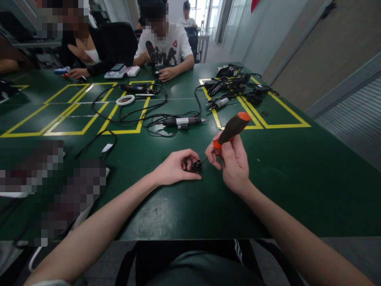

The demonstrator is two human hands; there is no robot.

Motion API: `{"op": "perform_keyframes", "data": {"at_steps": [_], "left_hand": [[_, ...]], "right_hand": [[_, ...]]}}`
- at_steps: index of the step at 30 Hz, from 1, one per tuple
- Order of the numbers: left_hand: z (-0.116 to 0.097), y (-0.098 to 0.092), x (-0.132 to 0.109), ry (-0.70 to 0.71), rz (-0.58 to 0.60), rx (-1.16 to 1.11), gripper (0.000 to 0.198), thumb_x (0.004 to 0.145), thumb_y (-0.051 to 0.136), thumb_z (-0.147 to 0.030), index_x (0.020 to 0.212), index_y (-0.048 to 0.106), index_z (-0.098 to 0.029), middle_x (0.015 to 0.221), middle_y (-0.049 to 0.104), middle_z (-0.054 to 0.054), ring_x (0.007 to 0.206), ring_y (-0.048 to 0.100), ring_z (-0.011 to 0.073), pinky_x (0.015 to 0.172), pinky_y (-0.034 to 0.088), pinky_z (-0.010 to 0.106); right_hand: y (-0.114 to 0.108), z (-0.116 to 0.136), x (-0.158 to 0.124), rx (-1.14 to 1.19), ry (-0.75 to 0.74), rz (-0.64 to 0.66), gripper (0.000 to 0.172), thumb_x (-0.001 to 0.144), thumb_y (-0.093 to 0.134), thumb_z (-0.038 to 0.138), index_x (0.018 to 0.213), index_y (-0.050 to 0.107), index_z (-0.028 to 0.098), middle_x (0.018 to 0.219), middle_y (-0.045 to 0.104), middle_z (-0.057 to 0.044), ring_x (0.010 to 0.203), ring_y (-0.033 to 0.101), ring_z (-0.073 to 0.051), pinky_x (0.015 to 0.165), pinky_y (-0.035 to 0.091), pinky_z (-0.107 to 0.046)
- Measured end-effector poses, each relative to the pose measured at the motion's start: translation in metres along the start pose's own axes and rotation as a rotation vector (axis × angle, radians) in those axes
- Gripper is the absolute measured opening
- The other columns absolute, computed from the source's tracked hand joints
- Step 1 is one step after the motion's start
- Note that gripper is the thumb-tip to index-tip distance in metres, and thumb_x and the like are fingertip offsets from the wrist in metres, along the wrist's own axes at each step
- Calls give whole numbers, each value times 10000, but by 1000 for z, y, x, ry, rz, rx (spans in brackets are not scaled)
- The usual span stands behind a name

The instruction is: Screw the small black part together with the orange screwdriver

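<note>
My left hand (178,167) is closed around a small dark part (196,166) with a round, ring-like top, low over the green table; its exact kind does not show. My right hand (233,165) grips a screwdriver (234,128) with a dark handle and orange ends. The screwdriver leans, butt up to the right, and its thin shaft points down-left at the dark part. Whether the tip touches the part cannot be made out. Beyond my hands lies a pen-shaped electric tool (181,121) with a black cable.
Yellow tape outlines (122,131) mark the green table (291,178). A white ring (125,100) sits among looped cables. Tangled black tools and cables (232,81) lie at the back right. Two blurred devices (71,194) are at left. People (166,43) sit across the table.
</note>
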State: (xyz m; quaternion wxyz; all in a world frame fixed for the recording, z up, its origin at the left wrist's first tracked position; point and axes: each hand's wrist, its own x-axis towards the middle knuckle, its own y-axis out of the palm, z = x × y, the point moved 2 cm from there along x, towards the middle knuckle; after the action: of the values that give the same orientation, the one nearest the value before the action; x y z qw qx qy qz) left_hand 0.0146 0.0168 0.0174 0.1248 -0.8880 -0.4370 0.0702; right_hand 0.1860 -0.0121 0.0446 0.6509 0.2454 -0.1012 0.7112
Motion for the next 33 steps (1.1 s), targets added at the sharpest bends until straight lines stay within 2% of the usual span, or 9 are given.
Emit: {"op": "perform_keyframes", "data": {"at_steps": [5, 8, 12, 16, 19, 24, 28, 31, 33], "left_hand": [[4, -6, 1, 59, -13, 43, 387, 748, 824, -239, 1102, 688, -156, 961, 719, 20, 797, 620, 124, 745, 491, 260], [6, -6, 1, 87, -2, 52, 352, 760, 772, -183, 1101, 695, -146, 1004, 735, 37, 865, 656, 143, 840, 526, 294], [7, -5, 1, 95, -48, -29, 410, 714, 870, -216, 1065, 671, -143, 1021, 729, 49, 953, 679, 169, 935, 538, 325], [7, -5, 3, 54, -51, -53, 393, 709, 905, -272, 996, 670, -144, 970, 728, 41, 896, 669, 159, 896, 540, 319], [6, -5, 3, 68, -26, 2, 330, 757, 846, -259, 1024, 693, -139, 973, 730, 41, 878, 655, 154, 877, 531, 315], [5, -5, 3, 102, 0, 83, 286, 795, 796, -265, 1035, 699, -144, 985, 725, 42, 879, 642, 162, 857, 514, 305], [2, -5, 2, 156, 21, 135, 216, 823, 762, -257, 1000, 691, -156, 972, 719, 35, 898, 635, 168, 854, 493, 302], [0, -4, 2, 187, 34, 150, 185, 827, 758, -252, 969, 678, -165, 973, 720, 32, 920, 638, 175, 862, 484, 303], [0, -4, 2, 191, 38, 155, 191, 825, 764, -261, 965, 674, -166, 974, 715, 32, 912, 634, 175, 861, 482, 305]], "right_hand": [[0, 2, -1, -4, 28, 14, 335, 1063, 537, 574, 1010, 599, 250, 637, 533, 53, 502, 386, -90, 415, 300, -192], [-1, 2, -1, -9, 7, 19, 302, 1053, 562, 560, 1079, 583, 260, 662, 537, 56, 516, 412, -95, 418, 310, -195], [-1, 0, 0, -27, -61, 42, 289, 1022, 648, 520, 1102, 496, 287, 656, 564, 82, 501, 485, -89, 419, 318, -187], [-1, -1, 0, -25, -67, 41, 281, 1031, 643, 505, 1010, 474, 282, 698, 630, 78, 435, 467, -64, 395, 330, -184], [-1, 1, 0, -47, -42, 24, 270, 1034, 632, 514, 1013, 564, 254, 763, 655, 53, 434, 469, -47, 412, 366, -198], [-3, 5, 0, -113, 40, 42, 382, 1048, 579, 562, 1059, 706, 202, 753, 636, 24, 466, 483, -47, 465, 394, -229], [0, 2, 2, 25, 91, 91, 338, 985, 697, 544, 1130, 618, 248, 713, 657, 57, 462, 504, -63, 463, 420, -216], [1, 0, 3, 110, 101, 107, 336, 951, 768, 481, 1079, 527, 284, 688, 675, 87, 448, 495, -60, 452, 411, -189], [2, 1, 3, 117, 98, 111, 331, 951, 770, 477, 1050, 524, 279, 678, 665, 90, 447, 484, -56, 450, 399, -182]]}}
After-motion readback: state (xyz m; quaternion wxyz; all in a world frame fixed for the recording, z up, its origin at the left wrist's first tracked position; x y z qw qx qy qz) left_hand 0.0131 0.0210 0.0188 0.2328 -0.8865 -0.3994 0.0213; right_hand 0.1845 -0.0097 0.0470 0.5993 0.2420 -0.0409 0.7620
